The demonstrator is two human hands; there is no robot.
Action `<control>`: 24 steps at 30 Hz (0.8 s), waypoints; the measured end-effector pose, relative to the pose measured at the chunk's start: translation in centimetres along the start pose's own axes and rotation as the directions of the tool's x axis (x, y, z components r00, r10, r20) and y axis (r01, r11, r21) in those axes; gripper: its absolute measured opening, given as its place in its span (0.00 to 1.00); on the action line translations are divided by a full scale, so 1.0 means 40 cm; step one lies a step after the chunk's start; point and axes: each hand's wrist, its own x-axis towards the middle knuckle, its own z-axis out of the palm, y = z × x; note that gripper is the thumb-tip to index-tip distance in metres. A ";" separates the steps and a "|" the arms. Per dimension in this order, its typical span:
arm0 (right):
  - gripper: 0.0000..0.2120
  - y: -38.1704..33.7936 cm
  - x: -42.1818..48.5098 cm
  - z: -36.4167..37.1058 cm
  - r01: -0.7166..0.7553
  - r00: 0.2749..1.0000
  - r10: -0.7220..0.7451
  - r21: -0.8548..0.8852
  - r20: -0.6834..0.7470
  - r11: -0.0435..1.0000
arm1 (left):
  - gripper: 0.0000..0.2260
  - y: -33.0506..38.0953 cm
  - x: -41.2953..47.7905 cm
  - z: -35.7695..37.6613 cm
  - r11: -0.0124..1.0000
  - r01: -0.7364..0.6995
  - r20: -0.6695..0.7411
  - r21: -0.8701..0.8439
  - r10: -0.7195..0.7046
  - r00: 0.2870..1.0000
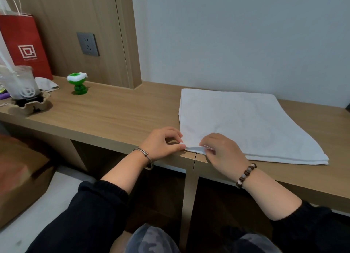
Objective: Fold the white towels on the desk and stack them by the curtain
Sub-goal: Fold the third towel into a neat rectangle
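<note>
**Where was the towel at that moment?**
The white towel (246,124) lay flat on the right part of the tabletop (113,112). I took it to be doubled over, since two layers showed along its near edge. Its far edge ran close to the wall, and its near left corner sat right at the tabletop's front edge.

**And your hands?**
My left grip (162,141) pinched that near left corner between thumb and forefinger. My right grip (221,150) was just beside it to the right, fingers curled onto the near hem and nipping the layers.

**How did you expect it to handle?**
Light, soft and limp, so I expected it to sag wherever I wasn't holding it. The cloth looked grippy rather than slippery, and nothing about it seemed fragile. I judged the corners and hem the best hold, taking both layers together so the fold wouldn't slide apart.

**Anything in the way?**
No. The green toy figure (78,83), the plastic cup (20,82) in its cardboard holder and the red paper bag (22,44) stood well to the left. I couldn't see any curtain.
</note>
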 end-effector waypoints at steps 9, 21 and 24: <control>0.04 0.020 -0.020 -0.016 -0.101 0.985 0.105 0.038 -0.138 0.994 | 0.03 0.001 0.000 0.001 1.000 0.005 -0.014 -0.015 -0.006 1.000; 0.05 0.055 -0.028 -0.025 -0.012 1.000 0.014 0.140 -0.012 0.990 | 0.01 0.023 0.005 0.003 0.995 -0.066 0.009 0.080 0.066 0.998; 0.06 0.056 -0.028 -0.028 -0.024 1.000 0.025 0.146 -0.002 0.989 | 0.06 0.062 0.012 0.027 0.915 -0.262 0.031 0.306 0.265 0.964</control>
